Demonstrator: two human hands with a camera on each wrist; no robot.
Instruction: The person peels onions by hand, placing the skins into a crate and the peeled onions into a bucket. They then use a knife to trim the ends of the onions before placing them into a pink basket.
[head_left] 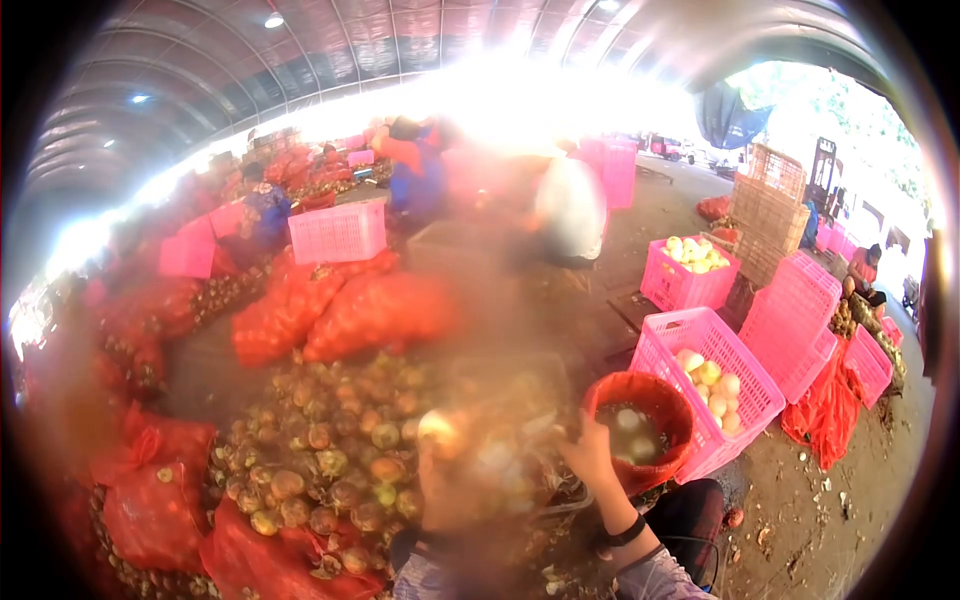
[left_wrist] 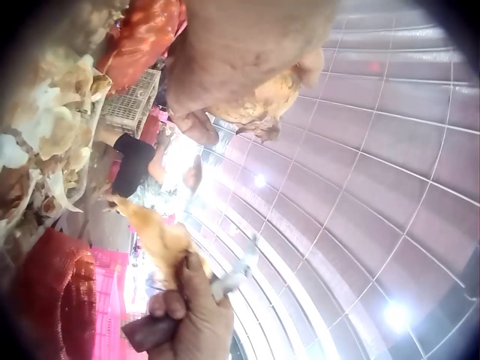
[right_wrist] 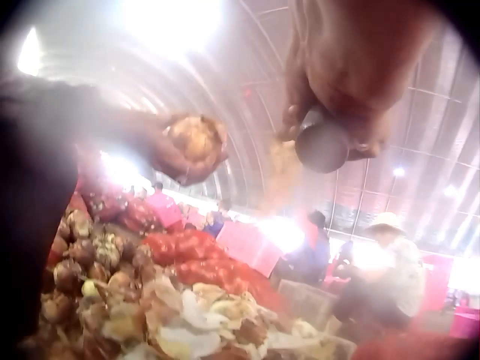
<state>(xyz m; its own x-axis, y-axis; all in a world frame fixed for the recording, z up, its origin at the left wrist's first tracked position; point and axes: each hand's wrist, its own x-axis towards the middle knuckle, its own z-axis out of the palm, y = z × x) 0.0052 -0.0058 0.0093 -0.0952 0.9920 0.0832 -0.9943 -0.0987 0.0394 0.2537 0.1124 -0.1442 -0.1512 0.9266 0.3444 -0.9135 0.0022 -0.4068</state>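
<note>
My left hand (left_wrist: 247,45) grips a brown-skinned onion (left_wrist: 262,105), its dry skin partly ragged. In the right wrist view the same onion (right_wrist: 199,139) sits in the curled fingers. My right hand (head_left: 590,455) is held apart from it, to the right in the head view. It grips a small knife by its dark handle (left_wrist: 150,332), with a pale blade (left_wrist: 238,271) beyond the thumb. A strip of papery onion skin (left_wrist: 154,236) hangs between thumb and blade. Blur covers the middle of the head view, around my left hand (head_left: 435,490).
Unpeeled onions (head_left: 320,450) are heaped at the left, beside loose skins (right_wrist: 202,322). A bucket with a red lining (head_left: 600,388) holds pale onions in water on the right. Behind it stands a pink crate (head_left: 745,400) with peeled onions. Red mesh sacks (head_left: 370,315) and other people surround the heap.
</note>
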